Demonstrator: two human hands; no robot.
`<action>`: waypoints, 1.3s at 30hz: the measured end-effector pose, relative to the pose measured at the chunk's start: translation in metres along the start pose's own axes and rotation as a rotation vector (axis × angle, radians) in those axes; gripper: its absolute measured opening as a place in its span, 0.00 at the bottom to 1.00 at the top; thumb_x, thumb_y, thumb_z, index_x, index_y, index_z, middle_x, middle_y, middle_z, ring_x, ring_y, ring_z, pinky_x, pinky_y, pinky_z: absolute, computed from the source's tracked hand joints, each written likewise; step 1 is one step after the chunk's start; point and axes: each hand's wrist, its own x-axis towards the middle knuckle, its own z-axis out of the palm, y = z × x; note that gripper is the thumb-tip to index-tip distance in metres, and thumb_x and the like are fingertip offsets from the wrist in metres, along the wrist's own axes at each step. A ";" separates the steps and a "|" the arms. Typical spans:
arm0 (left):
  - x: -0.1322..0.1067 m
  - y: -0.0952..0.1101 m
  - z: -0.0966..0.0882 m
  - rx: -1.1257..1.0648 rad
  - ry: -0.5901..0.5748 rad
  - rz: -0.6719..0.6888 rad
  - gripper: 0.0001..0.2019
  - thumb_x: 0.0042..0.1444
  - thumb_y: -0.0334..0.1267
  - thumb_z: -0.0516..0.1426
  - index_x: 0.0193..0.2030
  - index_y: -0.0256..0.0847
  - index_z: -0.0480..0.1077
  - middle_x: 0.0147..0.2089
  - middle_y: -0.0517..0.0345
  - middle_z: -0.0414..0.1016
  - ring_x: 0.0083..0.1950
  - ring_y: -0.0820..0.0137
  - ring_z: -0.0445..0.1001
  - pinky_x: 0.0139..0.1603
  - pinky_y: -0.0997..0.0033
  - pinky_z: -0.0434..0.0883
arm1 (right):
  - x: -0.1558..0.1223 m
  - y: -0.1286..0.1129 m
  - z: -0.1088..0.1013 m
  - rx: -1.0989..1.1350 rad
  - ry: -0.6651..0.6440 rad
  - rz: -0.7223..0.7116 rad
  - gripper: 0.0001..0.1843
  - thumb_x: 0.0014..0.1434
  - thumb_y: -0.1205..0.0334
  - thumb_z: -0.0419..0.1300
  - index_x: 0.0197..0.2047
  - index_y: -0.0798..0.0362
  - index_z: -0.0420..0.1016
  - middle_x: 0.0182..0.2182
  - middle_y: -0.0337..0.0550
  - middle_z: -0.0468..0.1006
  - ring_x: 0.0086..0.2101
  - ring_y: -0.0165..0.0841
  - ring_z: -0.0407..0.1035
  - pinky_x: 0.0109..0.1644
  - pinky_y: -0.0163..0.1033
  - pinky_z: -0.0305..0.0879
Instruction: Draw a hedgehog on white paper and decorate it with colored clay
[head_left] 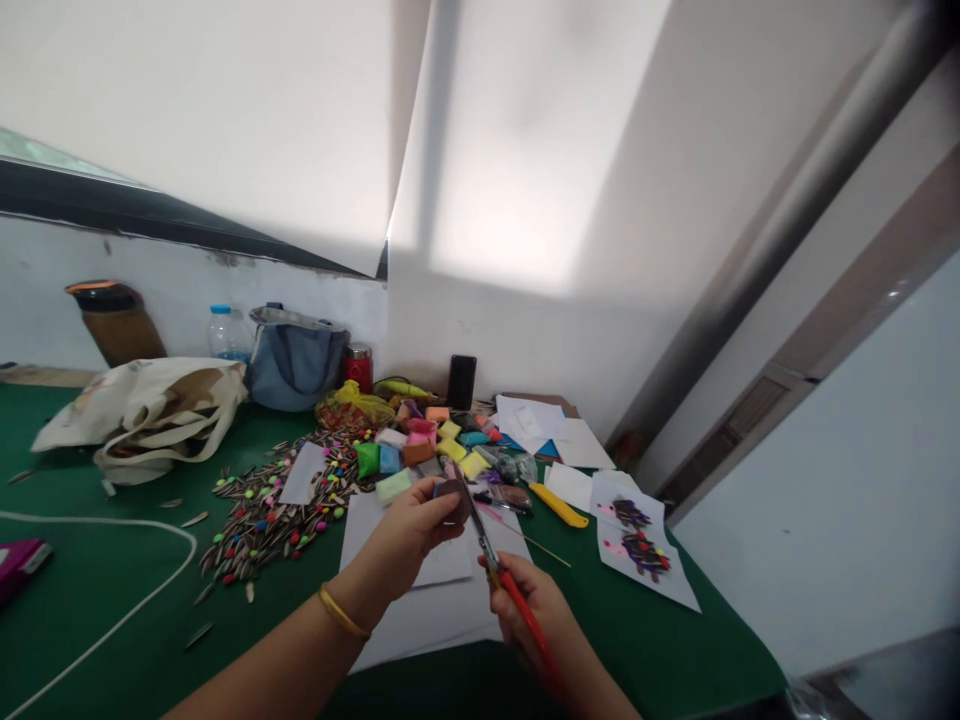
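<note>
Above white paper sheets (420,625), my left hand (397,535) pinches a small dark brown piece (454,502), perhaps a clay packet. A yellow bracelet circles that wrist. My right hand (532,605) grips a pair of scissors (482,530) by the red handles. Their blades point up and away, right beside the brown piece; I cannot tell whether they touch it. Just beyond both hands lie several coloured clay packets (418,454), among them green, blue, pink and yellow ones.
Striped sunflower seeds (262,530) mixed with coloured pom-poms spread on the green table (97,620) at left. A yellow box cutter (559,505) and decorated cards (682,580) lie at right. Bags (296,360), a dark phone (462,381) and bottles (120,325) line the back. A white cable crosses the left.
</note>
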 end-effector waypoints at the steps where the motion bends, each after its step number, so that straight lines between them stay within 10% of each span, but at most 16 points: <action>1: 0.000 0.000 0.000 0.003 0.003 0.000 0.17 0.43 0.41 0.69 0.37 0.39 0.71 0.32 0.60 0.75 0.33 0.73 0.73 0.35 0.74 0.69 | 0.001 0.001 -0.001 -0.017 0.017 0.018 0.30 0.52 0.41 0.64 0.52 0.51 0.71 0.26 0.34 0.66 0.17 0.23 0.55 0.21 0.33 0.56; 8: 0.006 -0.002 -0.020 0.075 0.043 -0.007 0.17 0.44 0.44 0.69 0.36 0.39 0.70 0.31 0.61 0.73 0.32 0.74 0.71 0.35 0.74 0.69 | 0.009 -0.004 -0.053 -0.634 0.271 0.031 0.28 0.49 0.52 0.67 0.54 0.49 0.75 0.48 0.50 0.75 0.46 0.45 0.71 0.46 0.44 0.68; 18: 0.015 -0.003 -0.082 0.326 0.202 0.027 0.20 0.44 0.48 0.66 0.40 0.38 0.72 0.36 0.56 0.75 0.37 0.69 0.73 0.39 0.70 0.70 | 0.001 -0.002 -0.129 -1.403 0.169 0.174 0.28 0.58 0.65 0.57 0.63 0.49 0.68 0.56 0.50 0.72 0.55 0.43 0.65 0.59 0.44 0.59; 22: 0.024 -0.019 -0.092 0.412 0.207 0.071 0.21 0.43 0.45 0.65 0.43 0.38 0.73 0.38 0.57 0.76 0.37 0.70 0.73 0.37 0.72 0.69 | 0.014 -0.026 -0.108 -1.556 0.150 0.226 0.21 0.61 0.60 0.57 0.57 0.45 0.74 0.48 0.50 0.76 0.49 0.47 0.68 0.47 0.45 0.64; 31: 0.025 -0.037 -0.099 0.467 0.160 0.180 0.17 0.42 0.41 0.65 0.38 0.38 0.69 0.33 0.57 0.77 0.34 0.67 0.75 0.33 0.71 0.68 | 0.102 -0.027 0.005 -1.384 -0.116 -0.238 0.15 0.63 0.62 0.57 0.52 0.49 0.76 0.48 0.47 0.76 0.49 0.39 0.68 0.52 0.39 0.60; 39: 0.025 -0.047 -0.106 0.499 0.129 0.128 0.19 0.44 0.40 0.62 0.44 0.38 0.72 0.38 0.56 0.77 0.35 0.67 0.74 0.31 0.72 0.71 | 0.133 0.000 0.020 -1.399 -0.130 -0.232 0.07 0.63 0.62 0.57 0.41 0.52 0.76 0.42 0.46 0.77 0.44 0.36 0.69 0.45 0.35 0.60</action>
